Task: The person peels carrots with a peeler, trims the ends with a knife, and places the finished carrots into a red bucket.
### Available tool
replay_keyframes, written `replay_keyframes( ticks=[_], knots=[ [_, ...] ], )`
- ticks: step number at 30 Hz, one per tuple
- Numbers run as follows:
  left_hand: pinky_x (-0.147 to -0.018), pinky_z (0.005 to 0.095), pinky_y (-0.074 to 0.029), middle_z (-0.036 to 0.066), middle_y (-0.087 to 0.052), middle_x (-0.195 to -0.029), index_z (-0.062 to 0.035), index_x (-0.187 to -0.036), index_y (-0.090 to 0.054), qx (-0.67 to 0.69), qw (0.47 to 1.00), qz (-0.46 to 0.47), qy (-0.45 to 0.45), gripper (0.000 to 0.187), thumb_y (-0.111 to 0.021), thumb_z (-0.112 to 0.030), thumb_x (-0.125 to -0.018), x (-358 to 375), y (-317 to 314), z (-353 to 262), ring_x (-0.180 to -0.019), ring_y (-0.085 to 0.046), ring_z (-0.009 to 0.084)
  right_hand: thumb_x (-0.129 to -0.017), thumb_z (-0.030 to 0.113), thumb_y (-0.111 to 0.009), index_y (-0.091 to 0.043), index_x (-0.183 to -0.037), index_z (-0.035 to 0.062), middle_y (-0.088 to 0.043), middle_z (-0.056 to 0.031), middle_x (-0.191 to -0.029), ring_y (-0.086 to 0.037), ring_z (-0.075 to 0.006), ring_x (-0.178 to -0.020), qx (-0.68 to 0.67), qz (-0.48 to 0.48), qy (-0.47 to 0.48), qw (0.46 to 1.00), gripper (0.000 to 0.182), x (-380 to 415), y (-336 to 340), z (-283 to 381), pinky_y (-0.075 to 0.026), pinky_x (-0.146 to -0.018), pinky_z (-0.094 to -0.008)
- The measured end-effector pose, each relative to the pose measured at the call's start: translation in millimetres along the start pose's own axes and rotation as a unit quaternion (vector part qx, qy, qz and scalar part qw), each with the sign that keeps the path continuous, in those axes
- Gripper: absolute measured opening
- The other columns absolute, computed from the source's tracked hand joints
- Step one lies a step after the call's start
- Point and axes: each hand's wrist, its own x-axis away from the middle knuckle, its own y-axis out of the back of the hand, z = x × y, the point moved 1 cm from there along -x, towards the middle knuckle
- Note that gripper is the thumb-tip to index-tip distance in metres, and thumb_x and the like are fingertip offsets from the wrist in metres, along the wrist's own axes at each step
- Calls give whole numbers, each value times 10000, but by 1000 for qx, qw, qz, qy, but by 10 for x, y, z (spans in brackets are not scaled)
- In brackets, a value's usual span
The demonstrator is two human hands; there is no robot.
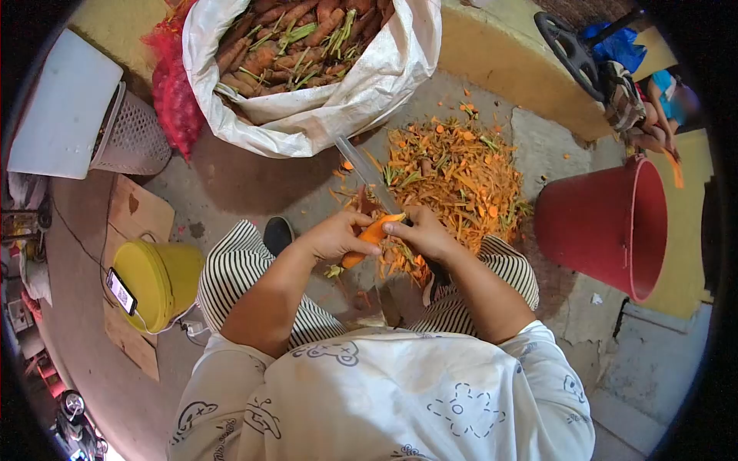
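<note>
My left hand [344,235] is closed around a peeled, bright orange carrot [374,235], which lies tilted in front of my lap. A long knife [370,178] is gripped in my right hand [424,233], its blade pointing forward and to the left. The right thumb rests close to the carrot's upper end. Just beyond my hands, a heap of orange peelings [461,177] with green stem bits and cut carrot ends covers the floor. At the front stands a white sack [307,131] with its mouth rolled open, full of unpeeled carrots [300,46].
A red bucket [592,223] leans on its side at right. Left are a yellow lidded bucket [150,280] with a phone [121,290] on it, a plastic basket [137,137] and a red mesh bag [175,100]. Another person [661,115] sits at far right.
</note>
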Motion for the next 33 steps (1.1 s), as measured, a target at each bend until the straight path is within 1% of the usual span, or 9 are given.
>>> replay_keyframes(
  ticks=[5, 8, 11, 17, 19, 21, 23, 30, 33],
  knots=[
    [-811, 287, -354, 134, -453, -1029, 10, -924, -570, -191, 977, -90, -20, 416, -707, -190, -585, -17, 0, -127, -935, -450, 216, -709, 427, -570, -571, -776, -24, -477, -41, -518, -455, -114, -421, 53, -26, 9, 998, 456, -181, 12, -162, -363, -362, -252],
    [-715, 307, -394, 162, -512, -911, -24, -883, -599, -291, 919, -203, -170, 409, -707, -253, -561, -143, 52, 209, -856, -493, 234, -710, 457, -554, -568, -781, -41, -455, -58, -470, -474, -146, -361, 65, -39, 28, 997, 504, -362, 5, -393, -392, -314, -273],
    [-737, 326, -389, 189, -437, -1028, -54, -906, -602, -282, 930, -229, -48, 416, -699, -264, -560, -80, 0, 38, -928, -467, 254, -721, 466, -532, -562, -773, -47, -412, -49, -430, -455, -157, -324, 26, -40, -16, 999, 517, -342, -43, -317, -385, -299, -283],
    [-600, 319, -430, 125, -536, -738, -45, -909, -591, -388, 864, -321, 5, 336, -644, -245, -644, -171, 82, 382, -680, -544, 236, -716, 478, -528, -531, -739, -40, -412, -53, -436, -477, -183, -341, 4, -50, -54, 997, 518, -325, -100, -251, -396, -327, -302],
    [-520, 309, -432, 119, -530, -746, -3, -843, -556, -67, 948, -281, 133, 321, -624, -269, -675, -170, 129, 276, -620, -539, 202, -687, 481, -558, -517, -744, -33, -464, -81, -485, -519, -210, -419, 73, -97, -4, 993, 519, -355, -57, -282, -423, -395, -328],
    [-454, 296, -423, 100, -522, -727, 8, -816, -520, 171, 934, -254, 184, 331, -593, -296, -708, -144, 112, 202, -560, -522, 171, -652, 473, -600, -502, -754, -28, -519, -111, -551, -555, -240, -514, 218, -198, 106, 950, 520, -380, -7, -281, -446, -483, -356],
    [-401, 279, -403, 66, -511, -680, -12, -829, -484, 311, 897, -265, 166, 333, -551, -327, -742, -111, 95, 170, -499, -494, 144, -583, 438, -664, -478, -746, -9, -552, -143, -651, -558, -275, -619, 281, -163, 55, 944, 510, -259, -3, -64, -436, -573, -364],
    [-388, 278, -395, 53, -490, -655, -37, -866, -476, 338, 889, -281, 127, 305, -453, -330, -783, -158, 88, 217, -473, -464, 143, -530, 421, -714, -465, -739, 11, -532, -149, -636, -537, -307, -593, 407, -178, 102, 890, 523, -123, -102, 55, -420, -544, -369],
    [-294, 250, -299, 34, -484, -565, -71, -783, -490, 300, 894, -297, 152, 311, -388, -364, -803, -186, 101, 234, -415, -446, 119, -504, 431, -726, -465, -738, 13, -531, -150, -638, -534, -311, -590, 385, -204, 84, 896, 546, -174, -65, 10, -416, -540, -373]
  ],
)
